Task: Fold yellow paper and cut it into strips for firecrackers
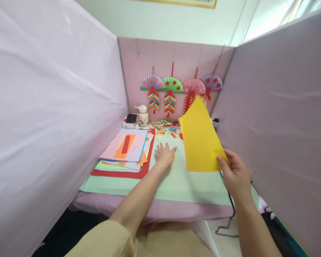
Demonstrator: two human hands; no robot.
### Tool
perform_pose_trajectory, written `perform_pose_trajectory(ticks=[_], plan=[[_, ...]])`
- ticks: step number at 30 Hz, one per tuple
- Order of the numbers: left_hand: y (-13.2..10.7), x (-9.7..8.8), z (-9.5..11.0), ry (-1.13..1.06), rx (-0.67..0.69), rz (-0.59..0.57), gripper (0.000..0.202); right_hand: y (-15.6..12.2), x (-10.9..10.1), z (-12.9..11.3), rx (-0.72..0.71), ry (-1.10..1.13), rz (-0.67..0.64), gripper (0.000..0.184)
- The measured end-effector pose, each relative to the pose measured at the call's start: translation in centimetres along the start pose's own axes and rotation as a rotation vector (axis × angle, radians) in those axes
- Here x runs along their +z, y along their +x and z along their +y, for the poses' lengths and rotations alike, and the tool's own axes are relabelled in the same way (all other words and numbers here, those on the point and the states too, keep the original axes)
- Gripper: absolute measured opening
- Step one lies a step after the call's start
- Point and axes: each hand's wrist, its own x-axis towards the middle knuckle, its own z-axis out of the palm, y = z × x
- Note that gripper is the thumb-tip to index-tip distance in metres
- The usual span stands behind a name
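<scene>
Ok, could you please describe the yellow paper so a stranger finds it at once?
Start at the green table cover and look to its right side. There the right hand holds up a yellow paper by its lower right corner. Unlike the paper pile on the left, it is lifted in the air.

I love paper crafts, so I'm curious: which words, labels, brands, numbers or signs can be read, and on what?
No text can be read.
Yellow sheet in the right hand: no writing visible.
Bottle: markings too small and blurred.
White box beside it: any print too small.
Gold frame above: cut off, nothing readable.
</scene>
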Motion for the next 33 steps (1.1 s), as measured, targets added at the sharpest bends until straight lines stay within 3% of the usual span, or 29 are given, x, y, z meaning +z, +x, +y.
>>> perform_pose_trajectory(ticks=[1,3,5,7,10,12,18,26,29,33], plan=[[0.8,0.3,-0.9,-0.001,-0.020,0.074,0.059,0.2,0.0,0.4,0.033,0.002,0.028,0.035],[1.4,0.8,-2.2,-0.067,0.065,0.164,0.060,0.5,-0.1,1.2,0.090,0.041,0.045,0.036],[1.0,1.0,-2.6,-0.257,0.107,0.129,0.061,0.6,-0.1,1.6,0.093,0.093,0.052,0.036],[0.1,1.1,-2.2,-0.566,0.017,-0.039,0.061,0.4,-0.1,1.6,0.084,0.147,0.056,0.036],[-1.5,1.2,-1.2,-1.071,-0.168,-0.438,0.058,-0.3,-0.2,1.6,0.100,0.208,0.064,0.038],[-2.4,1.2,-1.0,-1.283,-0.195,-0.555,0.053,-0.8,-0.4,2.0,0.159,0.245,0.065,0.040],[-4.5,-0.3,-2.3,-1.379,-0.136,-0.377,0.048,-2.5,-0.3,4.5,0.520,0.381,-0.078,0.052],[-5.9,-0.7,-5.0,-1.308,-0.230,-0.292,0.040,-4.8,1.1,6.2,0.631,0.294,-0.214,0.047],[-6.1,-0.2,-5.7,-1.301,-0.257,-0.253,0.039,-5.1,1.3,6.6,0.512,0.108,-0.182,0.044],[-6.5,0.3,-6.0,-1.287,-0.258,-0.211,0.038,-6.2,2.5,5.1,-0.040,-0.301,-0.085,0.036]])
